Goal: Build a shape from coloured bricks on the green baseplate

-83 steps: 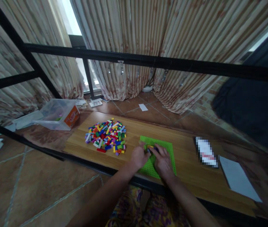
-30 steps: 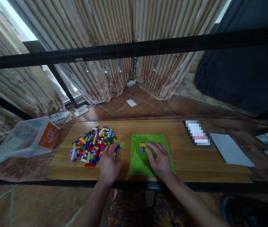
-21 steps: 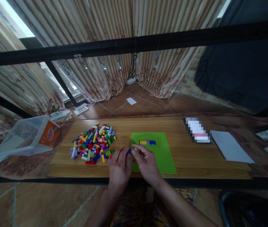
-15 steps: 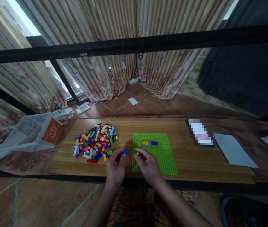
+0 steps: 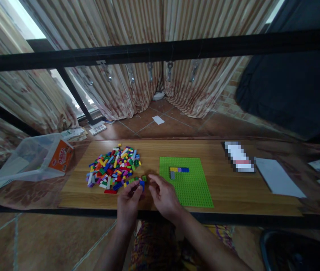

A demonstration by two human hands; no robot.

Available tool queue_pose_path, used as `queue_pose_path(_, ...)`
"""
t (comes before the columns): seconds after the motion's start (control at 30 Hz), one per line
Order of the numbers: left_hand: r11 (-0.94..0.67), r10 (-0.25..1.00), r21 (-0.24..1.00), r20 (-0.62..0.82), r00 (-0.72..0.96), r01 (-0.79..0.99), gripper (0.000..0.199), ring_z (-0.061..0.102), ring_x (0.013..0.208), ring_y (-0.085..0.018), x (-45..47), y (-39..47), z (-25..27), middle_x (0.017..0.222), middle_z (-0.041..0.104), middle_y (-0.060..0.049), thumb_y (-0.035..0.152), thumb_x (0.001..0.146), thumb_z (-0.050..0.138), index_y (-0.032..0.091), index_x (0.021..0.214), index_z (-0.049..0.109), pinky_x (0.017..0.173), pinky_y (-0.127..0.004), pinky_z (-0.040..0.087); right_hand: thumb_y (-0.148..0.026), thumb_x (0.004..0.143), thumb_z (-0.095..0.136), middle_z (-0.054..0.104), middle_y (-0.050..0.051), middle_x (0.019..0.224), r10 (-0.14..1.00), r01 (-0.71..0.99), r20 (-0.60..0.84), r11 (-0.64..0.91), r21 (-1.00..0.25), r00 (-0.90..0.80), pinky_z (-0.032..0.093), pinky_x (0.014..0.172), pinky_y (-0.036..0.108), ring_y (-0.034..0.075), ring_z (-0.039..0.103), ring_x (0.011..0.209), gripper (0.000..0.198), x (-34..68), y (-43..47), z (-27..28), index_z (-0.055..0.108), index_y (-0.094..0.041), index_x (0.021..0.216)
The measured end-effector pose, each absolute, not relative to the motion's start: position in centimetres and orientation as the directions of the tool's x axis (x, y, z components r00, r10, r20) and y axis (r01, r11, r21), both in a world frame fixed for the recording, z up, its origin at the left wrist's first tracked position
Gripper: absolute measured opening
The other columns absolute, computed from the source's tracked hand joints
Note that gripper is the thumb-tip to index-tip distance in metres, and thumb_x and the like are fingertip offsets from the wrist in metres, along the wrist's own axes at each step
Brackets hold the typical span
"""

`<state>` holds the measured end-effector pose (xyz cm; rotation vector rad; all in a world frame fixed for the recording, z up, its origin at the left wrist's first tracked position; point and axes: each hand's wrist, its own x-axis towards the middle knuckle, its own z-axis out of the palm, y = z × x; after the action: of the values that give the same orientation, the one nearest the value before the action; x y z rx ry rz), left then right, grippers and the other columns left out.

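Observation:
My left hand (image 5: pixel 128 201) pinches a blue toy brick (image 5: pixel 142 184) between thumb and fingers, just above the table's near side. My right hand (image 5: pixel 164 195) is open, thumb and forefinger apart, between that brick and the baseplate. Close to its fingertips is a small green brick (image 5: pixel 144 178). The bright green baseplate (image 5: pixel 194 188) lies to the right. On its upper left part sit a yellow, a lilac and a blue brick (image 5: pixel 185 170) in a row, with a grey brick (image 5: pixel 172 175) below the left end.
A pile of mixed toy bricks (image 5: pixel 112 167) spreads over the left of the wooden table (image 5: pixel 219 192). Farther left, a clear plastic box (image 5: pixel 32 150) lies tipped over. A blurred-out phone-like object (image 5: pixel 239 157) and white paper (image 5: pixel 278 177) lie at the right. A black rail (image 5: pixel 160 51) crosses beyond.
Both hands have shifted left towards the brick pile, the left still gripping the blue brick. My right hand has let go of the small green brick it held.

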<state>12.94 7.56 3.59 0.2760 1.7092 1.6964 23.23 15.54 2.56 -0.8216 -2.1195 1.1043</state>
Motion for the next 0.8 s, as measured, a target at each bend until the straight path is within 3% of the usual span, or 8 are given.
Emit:
queue_pose_path(0.2,0.158,0.741,0.934,-0.328,-0.586,-0.322,0.04,0.067,0.085,-0.02,15.2,8.5,3.1,0.092,0.072,-0.007,0.037,0.063,0.077,0.014,0.095,0.068,0.078,-0.032,0.054,-0.017,0.083,0.055,0.065,0.005,0.105,0.766,0.228,0.185,0.398,-0.889,-0.616,0.052,0.083,0.032,0.017,0.062,0.091,0.038,26.9,14.8,2.5,0.056,-0.022,0.121)
queue_pose_path(0.43,0.231,0.833,0.947,-0.311,-0.457,-0.223,0.028,0.066,0.086,-0.021,17.1,8.9,2.4,0.089,0.072,-0.006,0.032,0.069,0.07,0.015,0.091,0.069,0.08,-0.031,0.052,-0.015,0.084,0.056,0.065,0.004,0.11,0.784,0.325,0.148,0.411,-0.852,-0.603,0.05,0.091,0.036,0.019,0.06,0.103,0.036,29.8,14.5,1.6,0.057,-0.025,0.119)
queue_pose_path(0.6,0.261,0.866,0.965,-0.24,-0.438,-0.013,0.021,0.066,0.083,-0.019,17.8,9.6,2.2,0.087,0.071,-0.005,0.028,0.076,0.061,0.017,0.092,0.068,0.077,-0.029,0.052,-0.017,0.087,0.055,0.064,0.005,0.111,0.769,0.392,0.178,0.493,-0.777,-0.614,0.05,0.092,0.039,0.021,0.058,0.105,0.035,31.1,15.4,0.9,0.057,-0.025,0.12)
queue_pose_path(0.8,0.287,0.9,0.921,-0.166,-0.404,0.262,0.025,0.066,0.082,-0.017,17.3,11.2,1.6,0.091,0.071,-0.005,0.023,0.083,0.052,0.017,0.103,0.065,0.076,-0.027,0.051,-0.024,0.088,0.056,0.061,0.008,0.107,0.737,0.507,0.276,0.64,-0.577,-0.617,0.05,0.088,0.044,0.025,0.055,0.102,0.032,31.6,18.9,0.2,0.061,-0.025,0.12)
